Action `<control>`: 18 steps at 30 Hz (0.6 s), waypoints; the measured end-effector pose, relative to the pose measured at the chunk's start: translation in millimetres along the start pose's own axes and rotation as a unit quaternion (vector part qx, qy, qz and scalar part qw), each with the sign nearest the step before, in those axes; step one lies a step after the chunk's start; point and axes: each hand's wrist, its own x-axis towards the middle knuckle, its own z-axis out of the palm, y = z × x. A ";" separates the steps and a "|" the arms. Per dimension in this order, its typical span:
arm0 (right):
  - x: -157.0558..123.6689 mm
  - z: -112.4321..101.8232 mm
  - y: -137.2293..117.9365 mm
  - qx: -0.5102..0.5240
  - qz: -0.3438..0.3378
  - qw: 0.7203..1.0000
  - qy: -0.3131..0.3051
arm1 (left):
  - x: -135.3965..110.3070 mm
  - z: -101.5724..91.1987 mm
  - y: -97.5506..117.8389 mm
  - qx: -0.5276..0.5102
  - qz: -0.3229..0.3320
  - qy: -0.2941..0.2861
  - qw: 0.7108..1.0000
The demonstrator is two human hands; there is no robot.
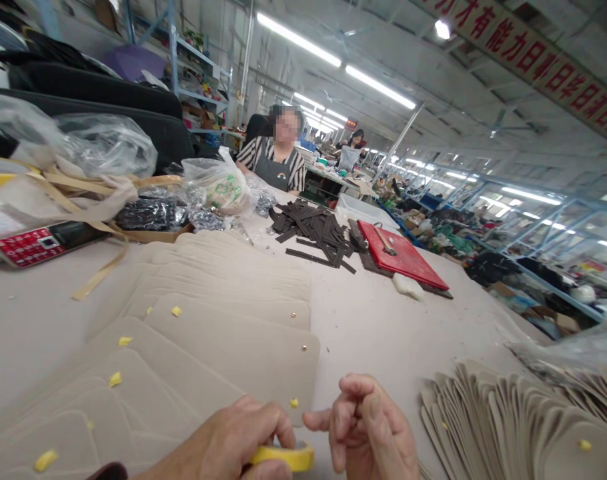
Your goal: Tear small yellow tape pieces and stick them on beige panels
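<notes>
My left hand (pixel 233 440) is at the bottom edge, its fingers closed round a roll of yellow tape (pixel 288 457). Right beside it my right hand (pixel 371 427) is curled in a pinch, thumb pointing at the roll; what it pinches is too small to make out. Just beyond both hands lies a fanned row of beige leather pieces (pixel 223 320), several carrying small yellow tape bits and tiny metal studs. A second overlapping stack of beige pieces (pixel 523 420) lies to the right of my right hand.
Dark strips (pixel 316 233) are heaped mid-table beside a red board (pixel 401 257) with a hammer on it. A red phone (pixel 31 245), beige straps and plastic bags (pixel 213 187) lie at the left. A person in a striped top (pixel 276 163) sits at the far end.
</notes>
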 end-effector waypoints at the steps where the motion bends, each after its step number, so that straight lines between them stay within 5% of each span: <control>1: -0.3 0.0 -1.0 -0.002 -0.005 1.000 0.003 | 0.1 -0.7 0.9 0.016 0.010 0.012 1.000; 11: 0.7 -2.5 4.1 -0.030 0.016 0.999 0.001 | 4.8 -5.9 -0.7 0.024 0.154 0.153 0.976; 18: 0.8 1.2 5.0 -0.041 0.018 0.999 -0.005 | 3.6 4.6 -1.6 0.052 0.149 0.203 0.966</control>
